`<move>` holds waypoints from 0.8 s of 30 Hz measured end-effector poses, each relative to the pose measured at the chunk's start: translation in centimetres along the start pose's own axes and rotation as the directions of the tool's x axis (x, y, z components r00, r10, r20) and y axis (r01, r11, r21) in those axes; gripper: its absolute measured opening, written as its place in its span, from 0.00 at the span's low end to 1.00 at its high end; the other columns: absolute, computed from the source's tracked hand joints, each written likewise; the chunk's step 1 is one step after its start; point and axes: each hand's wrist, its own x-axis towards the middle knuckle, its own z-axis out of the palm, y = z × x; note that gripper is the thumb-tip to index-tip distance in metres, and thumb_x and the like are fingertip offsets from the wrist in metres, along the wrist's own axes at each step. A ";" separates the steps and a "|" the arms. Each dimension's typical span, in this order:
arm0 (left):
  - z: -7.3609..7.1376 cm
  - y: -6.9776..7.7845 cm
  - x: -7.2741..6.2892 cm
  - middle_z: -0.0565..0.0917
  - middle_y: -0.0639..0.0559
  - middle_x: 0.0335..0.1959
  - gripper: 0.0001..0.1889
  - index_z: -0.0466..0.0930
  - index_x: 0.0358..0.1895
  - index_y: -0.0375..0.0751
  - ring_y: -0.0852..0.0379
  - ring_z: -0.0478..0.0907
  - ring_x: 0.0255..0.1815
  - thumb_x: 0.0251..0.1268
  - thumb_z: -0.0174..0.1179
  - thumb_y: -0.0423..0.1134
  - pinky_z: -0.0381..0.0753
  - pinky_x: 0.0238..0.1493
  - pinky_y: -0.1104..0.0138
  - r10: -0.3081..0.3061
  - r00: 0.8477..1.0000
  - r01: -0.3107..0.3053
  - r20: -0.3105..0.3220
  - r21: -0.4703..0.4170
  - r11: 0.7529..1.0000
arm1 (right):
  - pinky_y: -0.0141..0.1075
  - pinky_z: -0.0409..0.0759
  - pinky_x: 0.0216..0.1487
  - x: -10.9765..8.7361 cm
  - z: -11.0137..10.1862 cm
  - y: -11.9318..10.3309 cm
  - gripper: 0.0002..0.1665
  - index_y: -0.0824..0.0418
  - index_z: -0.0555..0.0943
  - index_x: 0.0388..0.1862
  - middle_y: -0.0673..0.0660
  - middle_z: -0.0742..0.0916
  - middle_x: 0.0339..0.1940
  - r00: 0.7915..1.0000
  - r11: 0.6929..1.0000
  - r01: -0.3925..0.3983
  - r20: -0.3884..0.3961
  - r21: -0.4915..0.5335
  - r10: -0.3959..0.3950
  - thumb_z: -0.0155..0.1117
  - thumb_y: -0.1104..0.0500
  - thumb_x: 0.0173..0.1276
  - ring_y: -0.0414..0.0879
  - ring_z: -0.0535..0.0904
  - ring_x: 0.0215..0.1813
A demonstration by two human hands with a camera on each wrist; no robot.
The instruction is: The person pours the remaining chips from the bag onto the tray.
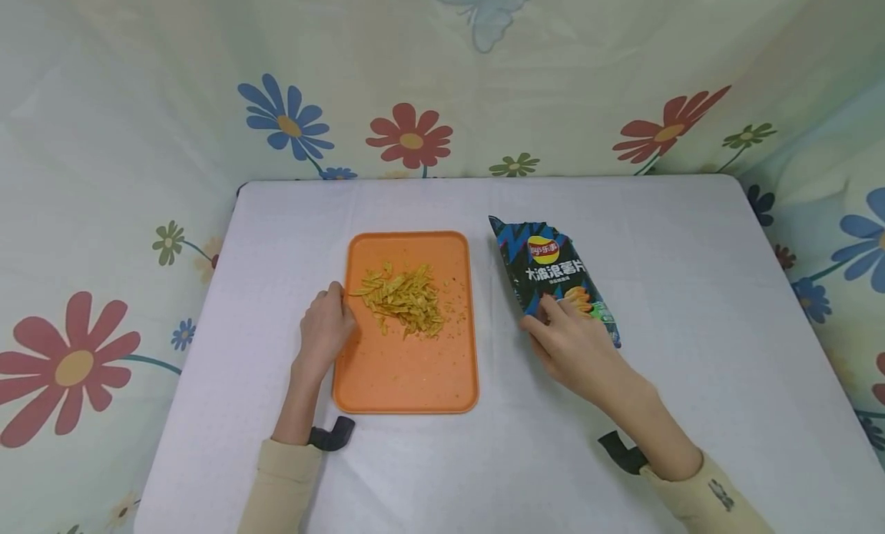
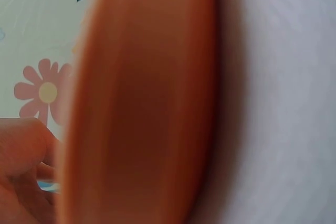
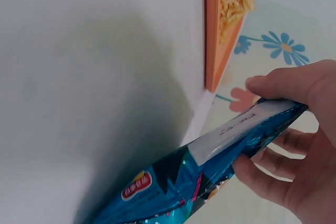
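My left hand (image 1: pixel 323 328) holds an orange tray (image 1: pixel 408 376) by its left rim, fingers curled at the edge. On that tray lies a heap of broken yellow potato chips (image 1: pixel 404 297) with crumbs beside it. In the left wrist view the tray's side (image 2: pixel 142 98) fills the middle, and part of the hand (image 2: pixel 21 161) shows at the lower left. To the right of the tray is a dark blue bag of potato chips (image 1: pixel 535 273). My right hand (image 1: pixel 581 353) pinches its near edge between thumb and fingers; the right wrist view shows the bag's crumpled side (image 3: pixel 157 182).
A white cloth (image 1: pixel 691 288) covers the table under the tray and bag. Behind the table's far edge and at both sides hangs a flower-printed curtain (image 1: pixel 553 104). Dark straps (image 1: pixel 333 434) sit at both wrists near the beige sleeves (image 1: pixel 280 484).
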 end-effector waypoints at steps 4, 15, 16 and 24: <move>0.0 0.1 0.0 0.79 0.36 0.31 0.07 0.76 0.46 0.27 0.46 0.75 0.27 0.72 0.51 0.28 0.73 0.23 0.59 -0.001 1.000 0.001 0.000 0.006 1.000 | 0.35 0.72 0.17 0.2 0.6 -0.7 0.14 0.57 0.84 0.43 0.59 0.80 0.37 0.995 0.999 -0.050 0.083 -0.013 0.051 0.77 0.65 0.60 0.53 0.79 0.37; 0.0 0.0 0.0 0.78 0.36 0.31 0.07 0.75 0.45 0.27 0.46 0.75 0.27 0.72 0.50 0.28 0.74 0.23 0.59 -0.001 1.000 0.001 0.005 0.008 1.000 | 0.41 0.79 0.21 0.8 3.0 -2.5 0.17 0.60 0.86 0.48 0.63 0.81 0.39 0.975 0.989 -0.084 0.197 -0.121 0.107 0.78 0.63 0.59 0.58 0.78 0.41; 0.0 -0.1 -0.1 0.78 0.36 0.31 0.07 0.75 0.45 0.27 0.46 0.75 0.27 0.72 0.51 0.28 0.74 0.23 0.59 -0.001 1.000 0.001 0.004 0.010 1.000 | 0.42 0.80 0.21 0.8 3.3 -2.6 0.17 0.60 0.86 0.47 0.63 0.81 0.39 0.974 0.988 -0.084 0.200 -0.127 0.109 0.78 0.63 0.59 0.59 0.79 0.41; 0.1 -0.3 0.0 0.80 0.35 0.33 0.08 0.76 0.48 0.27 0.45 0.77 0.28 0.71 0.51 0.28 0.75 0.24 0.58 0.000 1.000 0.000 0.002 -0.005 1.000 | 0.42 0.82 0.23 0.8 4.6 -3.1 0.16 0.60 0.86 0.48 0.64 0.83 0.40 0.974 0.986 -0.081 0.198 -0.147 0.109 0.77 0.61 0.61 0.59 0.81 0.41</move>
